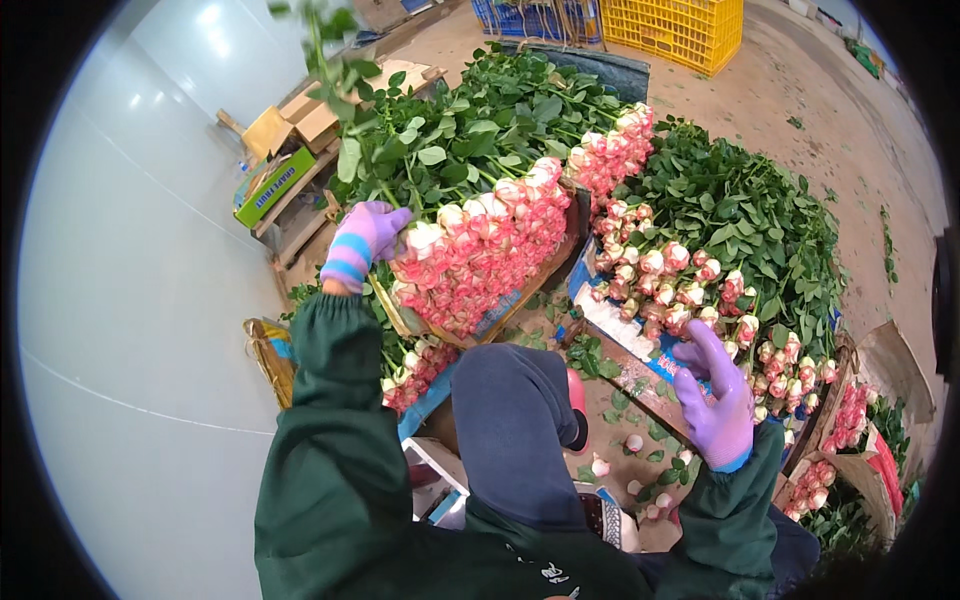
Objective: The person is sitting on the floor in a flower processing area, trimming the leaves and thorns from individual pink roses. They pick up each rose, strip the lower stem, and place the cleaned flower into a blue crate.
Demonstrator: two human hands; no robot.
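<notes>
My left hand (pixel 370 236), in a purple glove with blue stripes at the cuff, is closed at the left edge of a stack of pink-and-white roses (pixel 490 245). From its fingers a leafy rose stem (pixel 345 110) rises toward the top of the view; its bloom seems to be beside the hand, among the stacked heads. My right hand (pixel 718 400), gloved alike, hangs with fingers apart over the front of a second rose pile (pixel 690 285), holding nothing. The blooms there lie loose, their dark green leaves (pixel 740 205) spreading behind them.
A pale wall (pixel 150 280) runs along the left. Cardboard boxes on a wooden pallet (pixel 300 235) stand beside it. Yellow (pixel 675 30) and blue (pixel 535 20) crates are at the back. Fallen leaves and rose heads (pixel 600 466) litter the floor near my leg. More wrapped roses (pixel 812 488) lie right.
</notes>
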